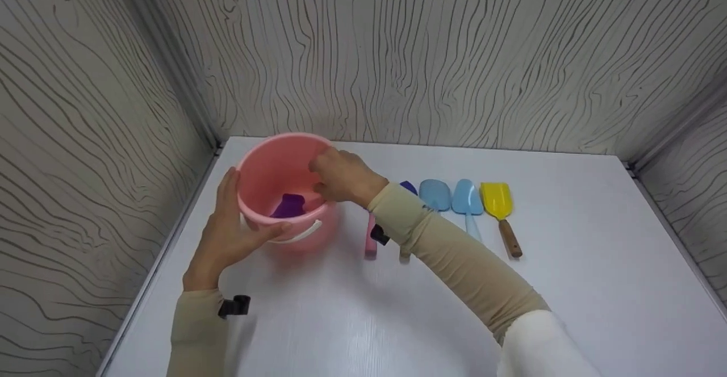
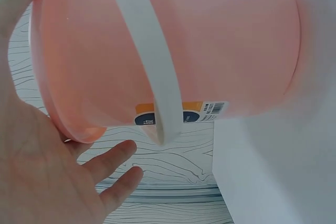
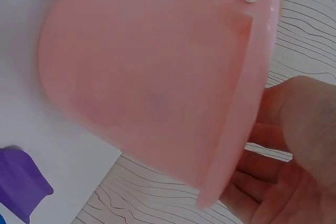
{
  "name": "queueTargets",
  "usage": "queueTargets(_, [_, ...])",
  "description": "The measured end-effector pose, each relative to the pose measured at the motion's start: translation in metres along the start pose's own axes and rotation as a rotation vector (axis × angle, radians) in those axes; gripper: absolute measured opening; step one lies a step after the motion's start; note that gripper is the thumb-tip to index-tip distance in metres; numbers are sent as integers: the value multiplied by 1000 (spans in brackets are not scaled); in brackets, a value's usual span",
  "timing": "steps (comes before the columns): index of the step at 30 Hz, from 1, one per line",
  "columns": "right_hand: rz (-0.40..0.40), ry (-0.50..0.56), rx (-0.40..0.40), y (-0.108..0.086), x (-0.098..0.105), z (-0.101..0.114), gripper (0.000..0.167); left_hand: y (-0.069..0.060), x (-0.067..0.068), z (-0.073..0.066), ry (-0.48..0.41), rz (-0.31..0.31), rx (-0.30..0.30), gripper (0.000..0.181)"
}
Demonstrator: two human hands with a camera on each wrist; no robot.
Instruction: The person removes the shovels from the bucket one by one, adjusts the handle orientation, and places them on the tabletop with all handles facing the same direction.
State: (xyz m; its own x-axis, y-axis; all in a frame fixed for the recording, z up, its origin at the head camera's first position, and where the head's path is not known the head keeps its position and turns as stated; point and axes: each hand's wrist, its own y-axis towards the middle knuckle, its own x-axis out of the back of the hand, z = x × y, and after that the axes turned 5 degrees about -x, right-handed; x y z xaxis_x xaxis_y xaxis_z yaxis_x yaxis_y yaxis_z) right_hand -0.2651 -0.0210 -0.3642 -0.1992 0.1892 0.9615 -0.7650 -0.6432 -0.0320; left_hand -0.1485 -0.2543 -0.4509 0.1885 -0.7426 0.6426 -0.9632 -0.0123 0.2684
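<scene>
A pink bucket [image 1: 272, 172] stands at the left of the white table with its white handle [image 1: 306, 231] hanging down in front. My left hand [image 1: 227, 232] grips it at the left, thumb over the front rim and fingers along the outer side. Inside lies a purple scoop [image 1: 289, 205], part of it hidden by the bucket wall. My right hand [image 1: 343, 175] reaches in over the right rim, its fingers bent and apart from the thumb. Its fingertips are behind the wall in the right wrist view, and no object shows in the palm.
Right of the bucket, several scoops lie in a row: a pink handle [image 1: 370, 241], a greyish-blue scoop [image 1: 435, 194], a light blue scoop [image 1: 467, 197] and a yellow scoop [image 1: 497, 200]. My right forearm covers parts of them. Wood-grain panels [image 1: 397, 53] enclose the table.
</scene>
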Motion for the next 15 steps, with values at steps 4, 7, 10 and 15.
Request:
queueTargets(4, [78, -47, -37, 6, -7, 4, 24, 2, -3, -2, 5, 11, 9, 139])
queueTargets(7, [140, -15, -81, 11, -10, 9, 19, 2, -3, -2, 4, 9, -1, 139])
queueTargets(10, [182, 14, -108, 16, -14, 16, 14, 1, -2, -1, 3, -6, -11, 138])
queueTargets(15, [203, 31, -120, 18, -20, 22, 8, -1, -2, 1, -10, -28, -15, 136])
